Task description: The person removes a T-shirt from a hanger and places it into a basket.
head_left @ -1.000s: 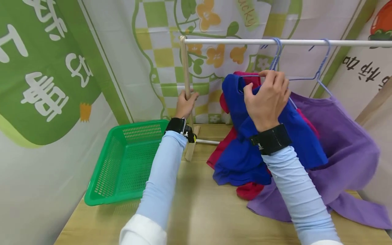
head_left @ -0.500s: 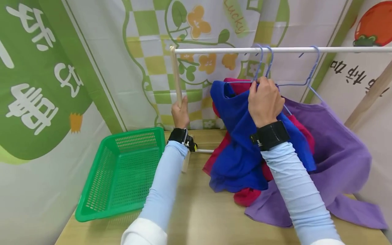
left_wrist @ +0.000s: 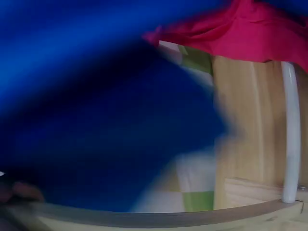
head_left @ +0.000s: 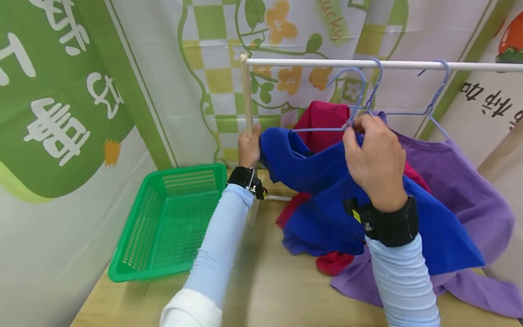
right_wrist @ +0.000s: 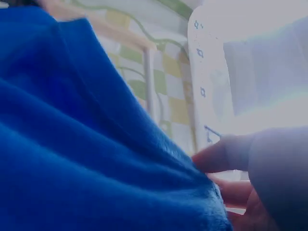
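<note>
A blue shirt [head_left: 327, 200] hangs on a lavender wire hanger [head_left: 351, 97] that is off the white rail [head_left: 367, 64]. My right hand [head_left: 373, 156] grips the hanger's neck and the shirt's collar just below the rail. My left hand [head_left: 249, 147] holds the wooden upright post [head_left: 246, 95] of the rack. A red shirt [head_left: 324, 118] and a purple shirt [head_left: 461, 181] hang behind on their own hangers. Blue cloth [left_wrist: 96, 106] fills the left wrist view, and blue cloth [right_wrist: 86, 144] covers most of the right wrist view, where my fingers [right_wrist: 226, 154] press on it.
A green plastic basket [head_left: 171, 218] sits on the wooden table [head_left: 261, 290] at the left, empty. Printed fabric walls close in behind and on both sides. The rack's foot and lower bar [left_wrist: 288, 134] stand on the table by my left wrist.
The blue shirt's hanger hook has come off the rail. My right hand has pulled the shirt toward me and to the left, spreading it out. The left hand stays on the post.
</note>
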{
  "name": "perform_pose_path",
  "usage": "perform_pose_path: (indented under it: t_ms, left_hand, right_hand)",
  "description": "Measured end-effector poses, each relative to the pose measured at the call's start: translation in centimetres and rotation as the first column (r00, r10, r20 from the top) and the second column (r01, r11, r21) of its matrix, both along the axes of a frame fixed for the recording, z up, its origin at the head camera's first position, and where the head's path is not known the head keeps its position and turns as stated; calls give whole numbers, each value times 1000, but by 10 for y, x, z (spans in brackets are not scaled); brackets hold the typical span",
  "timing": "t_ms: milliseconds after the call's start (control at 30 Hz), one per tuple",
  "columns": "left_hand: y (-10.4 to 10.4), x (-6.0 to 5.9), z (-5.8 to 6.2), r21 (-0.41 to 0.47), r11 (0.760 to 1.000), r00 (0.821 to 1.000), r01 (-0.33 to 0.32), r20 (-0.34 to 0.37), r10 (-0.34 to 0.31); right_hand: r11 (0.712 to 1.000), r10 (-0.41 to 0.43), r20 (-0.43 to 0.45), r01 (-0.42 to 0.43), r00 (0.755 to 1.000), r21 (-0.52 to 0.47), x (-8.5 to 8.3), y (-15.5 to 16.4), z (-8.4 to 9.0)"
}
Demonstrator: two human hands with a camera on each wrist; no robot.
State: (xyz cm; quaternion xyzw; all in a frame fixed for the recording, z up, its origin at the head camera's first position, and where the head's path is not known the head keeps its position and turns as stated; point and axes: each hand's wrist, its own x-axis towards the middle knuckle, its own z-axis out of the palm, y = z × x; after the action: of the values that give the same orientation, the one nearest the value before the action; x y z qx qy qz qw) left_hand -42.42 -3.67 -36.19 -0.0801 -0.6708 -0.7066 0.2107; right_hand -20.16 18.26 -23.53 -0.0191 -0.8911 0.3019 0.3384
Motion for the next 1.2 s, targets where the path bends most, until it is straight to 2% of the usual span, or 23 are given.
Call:
perform_pose_path:
  t_ms: [100, 167, 200, 233, 300, 367, 400, 467, 533, 567, 600, 667, 733, 800, 833, 933, 1000, 1100, 1200]
  left_hand:
    - [0, 5, 9, -59, 995, 991, 82, 111, -75]
    - [-2, 17, 16, -194, 975, 978, 112, 193, -74]
    - [-4, 26, 20, -285, 951, 974, 119, 219, -56]
    - [-5, 36, 24, -386, 916, 975, 106, 221, -20]
    - [-6, 62, 28, -570, 818, 984, 79, 174, 26]
    - [-4, 88, 26, -701, 711, 995, 64, 96, 6]
    - [-3, 102, 24, -747, 662, 997, 70, 71, -25]
    - [-1, 127, 13, -803, 587, 991, 104, 31, -133]
    - [-1, 145, 0, -845, 514, 964, 148, 6, -268]
    - [-1, 150, -7, -859, 493, 951, 137, -26, -309]
    - [-2, 153, -13, -865, 487, 932, 122, -69, -357]
    - [-2, 152, -23, -860, 503, 881, 80, -174, -439]
    - [-3, 148, -32, -837, 548, 849, 15, -279, -449]
    - [-6, 145, -40, -793, 609, 834, -9, -342, -433]
    - [-8, 144, -43, -769, 639, 833, -10, -359, -420]
    - [-17, 144, -52, -695, 719, 853, 4, -374, -365]
    - [-22, 146, -54, -658, 753, 866, 1, -375, -329]
    - [-24, 147, -53, -639, 769, 895, -1, -343, -284]
    - [-18, 150, -48, -656, 755, 936, 11, -258, -238]
  right_hand:
    - [999, 43, 40, -42, 998, -11, 9, 9, -38]
    - [996, 84, 70, -83, 994, -20, 15, 16, -63]
    - [994, 104, 84, -103, 991, -18, 19, 20, -73]
    - [992, 127, 92, -126, 988, -20, 21, 24, -83]
    - [985, 174, 92, -172, 980, -30, 26, 31, -97]
    - [975, 221, 61, -219, 973, -39, 28, 38, -107]
    - [970, 242, 33, -240, 970, -36, 28, 41, -110]
    - [959, 281, -25, -282, 959, -26, 26, 46, -113]
    - [953, 304, -63, -304, 951, 1, 23, 49, -113]
    - [951, 310, -66, -309, 948, 19, 21, 50, -112]
    - [950, 311, -61, -309, 948, 35, 20, 51, -111]
    - [949, 313, -39, -311, 949, 62, 18, 53, -109]
    - [947, 314, -9, -312, 949, 81, 18, 56, -108]
    - [943, 321, 18, -322, 947, 80, 20, 62, -108]
    - [941, 329, 28, -330, 944, 71, 23, 66, -108]
    - [939, 343, 65, -345, 937, 16, 31, 78, -111]
    - [933, 359, 84, -358, 930, -29, 36, 86, -113]
    - [928, 372, 95, -366, 923, -74, 43, 98, -114]
    - [922, 380, 75, -372, 922, -103, 46, 107, -113]
